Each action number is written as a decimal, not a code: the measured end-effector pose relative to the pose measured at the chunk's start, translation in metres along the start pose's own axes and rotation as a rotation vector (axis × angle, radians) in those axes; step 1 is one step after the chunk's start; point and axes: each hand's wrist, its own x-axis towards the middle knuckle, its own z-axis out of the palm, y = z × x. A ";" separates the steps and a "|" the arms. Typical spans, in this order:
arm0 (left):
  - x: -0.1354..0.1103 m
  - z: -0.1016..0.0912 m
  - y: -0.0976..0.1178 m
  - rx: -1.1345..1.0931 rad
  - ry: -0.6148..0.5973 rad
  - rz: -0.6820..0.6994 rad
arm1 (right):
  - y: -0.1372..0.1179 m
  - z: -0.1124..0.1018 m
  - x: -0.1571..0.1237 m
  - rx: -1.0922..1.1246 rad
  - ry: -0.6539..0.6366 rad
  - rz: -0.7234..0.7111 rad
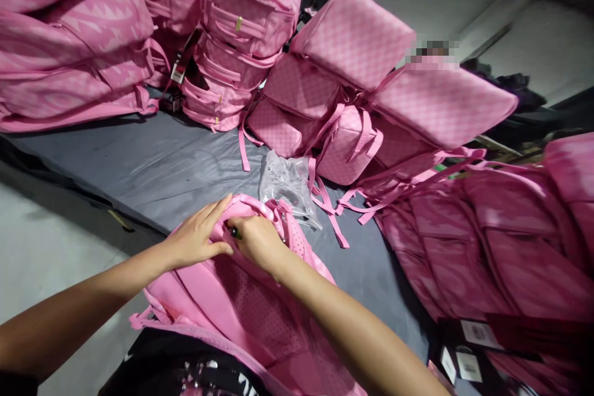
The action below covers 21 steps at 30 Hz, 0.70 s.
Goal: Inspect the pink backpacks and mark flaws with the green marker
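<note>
A pink backpack [241, 309] lies back side up on the grey table [153, 161], its top end pointing away from me. My left hand [197, 236] rests on its top edge with the fingers stretched forward and the thumb pressing the fabric. My right hand [257, 240] is closed right beside it at the top of the bag, pinching a small dark part that looks like a zipper pull. A crumpled clear plastic bag [288, 185] lies just beyond the backpack.
Pink backpacks are piled all around: a tall stack at far left [69, 43], a stack in the back middle [241, 31], checkered ones [362, 74] at centre right, darker pink ones [501, 247] on the right. Hang tags [468, 352] show at lower right. Loose straps [334, 210] trail across the table.
</note>
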 end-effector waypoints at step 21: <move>0.023 -0.039 0.140 -0.151 -0.180 0.244 | 0.022 0.015 -0.259 0.634 -0.115 0.687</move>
